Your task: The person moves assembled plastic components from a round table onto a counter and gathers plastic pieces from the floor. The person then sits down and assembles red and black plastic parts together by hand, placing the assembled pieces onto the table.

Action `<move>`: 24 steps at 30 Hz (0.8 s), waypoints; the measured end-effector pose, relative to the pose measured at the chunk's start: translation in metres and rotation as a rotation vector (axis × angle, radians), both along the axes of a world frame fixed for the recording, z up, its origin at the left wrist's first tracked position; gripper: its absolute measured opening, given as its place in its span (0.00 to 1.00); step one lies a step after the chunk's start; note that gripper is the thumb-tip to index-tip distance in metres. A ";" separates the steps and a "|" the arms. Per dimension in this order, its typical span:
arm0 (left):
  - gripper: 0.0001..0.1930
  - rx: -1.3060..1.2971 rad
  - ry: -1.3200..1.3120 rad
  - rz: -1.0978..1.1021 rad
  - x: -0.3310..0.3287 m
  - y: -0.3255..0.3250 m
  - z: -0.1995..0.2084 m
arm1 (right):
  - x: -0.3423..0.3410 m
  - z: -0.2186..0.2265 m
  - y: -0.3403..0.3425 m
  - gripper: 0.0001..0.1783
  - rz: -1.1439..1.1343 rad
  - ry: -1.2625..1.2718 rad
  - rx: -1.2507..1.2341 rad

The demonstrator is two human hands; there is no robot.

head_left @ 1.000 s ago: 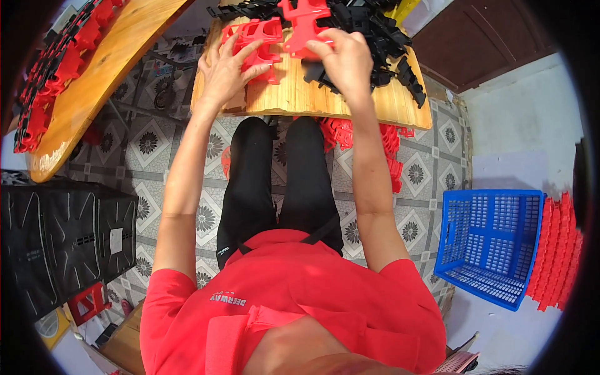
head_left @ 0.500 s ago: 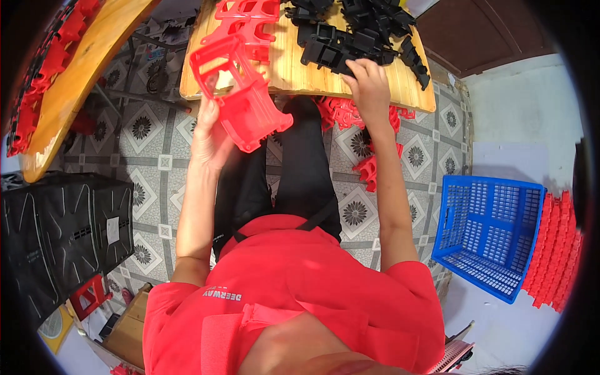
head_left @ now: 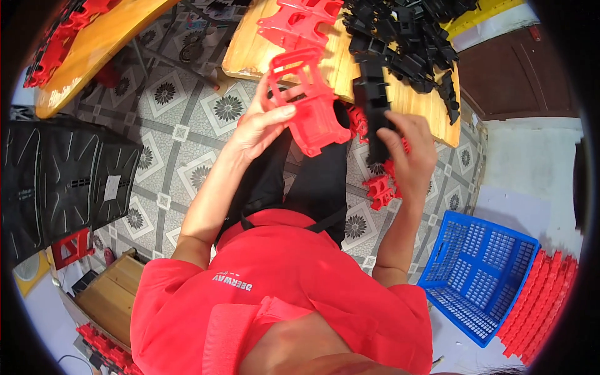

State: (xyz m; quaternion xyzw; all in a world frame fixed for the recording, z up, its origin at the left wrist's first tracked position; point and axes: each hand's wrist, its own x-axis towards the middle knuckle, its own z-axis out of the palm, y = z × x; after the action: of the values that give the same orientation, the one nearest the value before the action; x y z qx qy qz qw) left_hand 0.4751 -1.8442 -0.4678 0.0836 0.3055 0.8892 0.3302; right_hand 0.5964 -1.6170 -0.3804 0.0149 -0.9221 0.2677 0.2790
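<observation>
My left hand (head_left: 261, 125) is closed on a red plastic frame (head_left: 315, 122) with a large opening at its far end, held over my lap. To its right, my right hand (head_left: 409, 147) grips a long black plastic part (head_left: 373, 94), which stands roughly lengthwise and is smeared by motion. A gap separates the two parts. Beyond my hands, more red frames (head_left: 299, 25) lie on the left of the wooden table (head_left: 247, 53). A heap of black plastic parts (head_left: 406, 37) covers the table's right side.
Red pieces (head_left: 379, 190) lie below the table's near edge. A blue crate (head_left: 478, 275) stands at the right beside stacked red parts (head_left: 540, 306). Black crates (head_left: 62, 181) stand at the left, under another wooden tabletop (head_left: 103, 53) that carries red parts.
My right hand has lifted the black part off the heap and brought it nearer. The red frame in my left hand has shifted right in view. The whole view has turned somewhat.
</observation>
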 end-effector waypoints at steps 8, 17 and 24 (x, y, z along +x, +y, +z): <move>0.55 0.005 0.042 -0.047 0.002 0.002 0.002 | 0.000 -0.011 -0.055 0.21 0.075 0.158 0.137; 0.60 -0.013 0.099 -0.063 0.007 0.000 0.004 | -0.005 -0.023 -0.065 0.23 0.113 0.177 0.234; 0.61 -0.077 0.178 0.000 0.018 0.007 0.008 | -0.012 -0.027 -0.056 0.23 0.079 0.127 -0.090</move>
State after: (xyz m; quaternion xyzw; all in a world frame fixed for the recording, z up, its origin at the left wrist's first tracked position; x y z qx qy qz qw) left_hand 0.4930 -1.8370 -0.4593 0.1497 0.3675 0.8658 0.3047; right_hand 0.5843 -1.6729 -0.4077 0.0559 -0.8883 0.3183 0.3262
